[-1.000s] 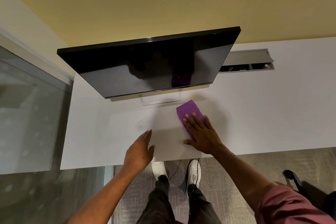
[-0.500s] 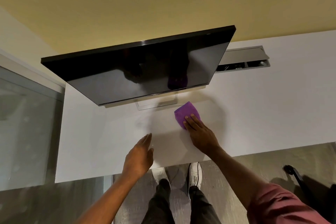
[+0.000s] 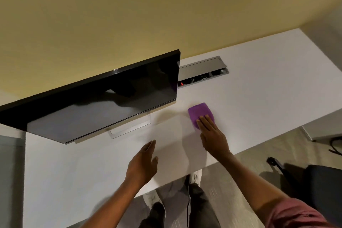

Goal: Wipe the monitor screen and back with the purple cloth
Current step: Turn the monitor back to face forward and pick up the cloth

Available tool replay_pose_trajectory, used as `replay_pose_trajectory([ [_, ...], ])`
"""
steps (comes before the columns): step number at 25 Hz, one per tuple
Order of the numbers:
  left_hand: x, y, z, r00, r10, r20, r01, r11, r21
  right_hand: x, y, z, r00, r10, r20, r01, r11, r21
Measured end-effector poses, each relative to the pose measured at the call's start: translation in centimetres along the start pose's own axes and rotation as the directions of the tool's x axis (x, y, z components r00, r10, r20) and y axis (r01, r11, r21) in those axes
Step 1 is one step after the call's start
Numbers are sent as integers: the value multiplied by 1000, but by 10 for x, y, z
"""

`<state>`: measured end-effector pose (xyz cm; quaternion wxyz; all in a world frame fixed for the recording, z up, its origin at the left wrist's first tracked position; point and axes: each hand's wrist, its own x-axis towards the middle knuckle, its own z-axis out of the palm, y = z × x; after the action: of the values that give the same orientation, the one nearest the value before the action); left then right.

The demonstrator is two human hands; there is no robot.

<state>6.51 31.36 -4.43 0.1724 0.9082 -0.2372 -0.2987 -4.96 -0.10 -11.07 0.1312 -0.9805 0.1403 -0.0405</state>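
Observation:
A black monitor [image 3: 103, 96] stands on a clear base [image 3: 129, 127] at the back left of the white desk [image 3: 259, 98]; its dark screen faces me and its back is hidden. The purple cloth [image 3: 199, 112] lies flat on the desk, right of the monitor's lower right corner. My right hand [image 3: 212, 137] rests flat with its fingertips on the cloth's near edge, fingers straight. My left hand [image 3: 143, 164] hovers open over the desk in front of the monitor base, holding nothing.
A silver cable hatch [image 3: 203, 72] is set in the desk behind the monitor's right edge. A black office chair [image 3: 314, 181] stands on the floor at the right. My legs and white shoes [image 3: 196, 176] show below the desk's front edge.
The view has swung right, so the monitor now sits further left. My right hand has slid the cloth slightly farther and to the right on the desk. The left hand keeps its pose.

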Motion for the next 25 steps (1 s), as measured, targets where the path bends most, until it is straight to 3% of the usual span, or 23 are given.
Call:
replay_pose_trajectory([
  [5,39,70,15,998,59,0,-59,997,-44,15,91,-32,996,73,-45,-73,997,1],
  [10,78,140,39,996,87,36,-85,995,-49,29,162,-40,1000,14,8,-14,1000,-16],
  [25,126,196,71,997,42,71,-42,999,4,43,230,-20,975,-29,222,48,995,-84],
])
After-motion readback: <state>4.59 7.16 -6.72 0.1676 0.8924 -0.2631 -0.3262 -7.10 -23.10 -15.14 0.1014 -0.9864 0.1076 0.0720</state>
